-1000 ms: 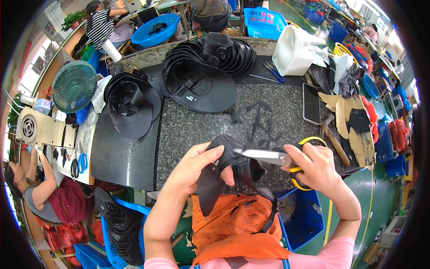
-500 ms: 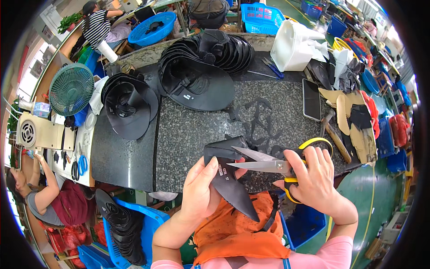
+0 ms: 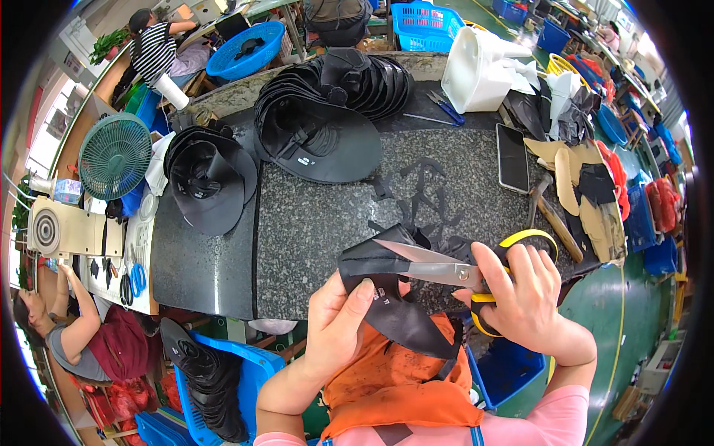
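My left hand (image 3: 337, 316) is closed on a black leather shoe upper (image 3: 407, 323), with the thumb pressed on its inner face beside small pale markings. The upper hangs over the near edge of the stone-topped bench, its pointed end toward the lower right. Closed around the yellow-and-black handles, my right hand (image 3: 520, 293) holds a pair of scissors (image 3: 446, 272). Their blades point left and are slightly apart at the upper's top edge; the lower blade is partly hidden there. Thin black offcuts (image 3: 424, 197) lie on the bench just beyond.
Stacked black uppers (image 3: 323, 149) and a smaller stack (image 3: 210, 189) stand farther back. A phone (image 3: 512, 158), a hammer (image 3: 554, 223) and a white container (image 3: 476, 74) are at the right. A blue crate (image 3: 256, 364) holds more uppers. Another person works at the left.
The upper has turned in my left hand, its pointed end swinging to the right. The scissor blades have come closer together at its edge.
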Demonstrator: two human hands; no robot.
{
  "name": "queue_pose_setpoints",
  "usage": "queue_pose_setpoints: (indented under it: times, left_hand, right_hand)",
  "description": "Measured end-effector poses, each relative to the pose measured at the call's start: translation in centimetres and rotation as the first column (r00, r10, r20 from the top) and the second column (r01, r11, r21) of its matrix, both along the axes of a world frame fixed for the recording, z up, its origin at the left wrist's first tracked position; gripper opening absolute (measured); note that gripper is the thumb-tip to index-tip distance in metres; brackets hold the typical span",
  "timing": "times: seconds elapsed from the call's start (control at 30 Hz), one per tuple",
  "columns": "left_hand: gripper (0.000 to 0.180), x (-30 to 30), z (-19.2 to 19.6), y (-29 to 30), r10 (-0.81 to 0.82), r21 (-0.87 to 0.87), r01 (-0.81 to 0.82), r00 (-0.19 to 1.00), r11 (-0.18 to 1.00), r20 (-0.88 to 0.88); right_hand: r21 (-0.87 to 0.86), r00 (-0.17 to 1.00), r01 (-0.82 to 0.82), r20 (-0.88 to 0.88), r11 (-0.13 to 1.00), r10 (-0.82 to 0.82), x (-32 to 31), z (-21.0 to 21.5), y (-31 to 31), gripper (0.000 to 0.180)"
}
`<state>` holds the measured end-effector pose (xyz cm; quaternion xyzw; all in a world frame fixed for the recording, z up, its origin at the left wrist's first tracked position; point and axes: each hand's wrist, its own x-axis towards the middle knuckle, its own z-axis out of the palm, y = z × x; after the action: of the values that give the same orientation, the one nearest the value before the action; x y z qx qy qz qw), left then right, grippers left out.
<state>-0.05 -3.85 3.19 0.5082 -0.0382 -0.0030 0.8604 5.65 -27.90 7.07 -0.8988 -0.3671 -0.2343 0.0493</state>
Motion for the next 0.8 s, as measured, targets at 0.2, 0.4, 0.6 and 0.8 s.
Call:
queue_pose_setpoints:
  times: [0.2,0.4,0.6,0.8]
  left_hand:
    - [0.027,-0.1,0.4,0.1,0.072,0.198,-0.083,0.995,0.977,0.062]
    - [0.022,-0.5,0.5,-0.3,0.038,0.398,-0.064,0.997,0.915,0.074]
    - [0.02,0.5,0.9,0.3,0.045,0.661,-0.262,0.944,0.703,0.325]
    - [0.012,0.7,1.0,0.5,0.196,0.515,-0.287,0.954,0.808,0.225]
  right_hand:
    - [-0.033,0.999,-0.041,0.021,0.999,0.042,-0.2,-0.4,-0.8,0.057]
    - [0.053,0.992,-0.128,-0.015,0.99,0.129,0.7,0.2,-0.2,0.056]
    - [0.036,0.974,-0.188,-0.119,0.982,0.191,1.2,1.0,-0.5,0.057]
    - [0.125,0.921,-0.21,-0.308,0.97,0.239,2.8,1.3,-0.5,0.054]
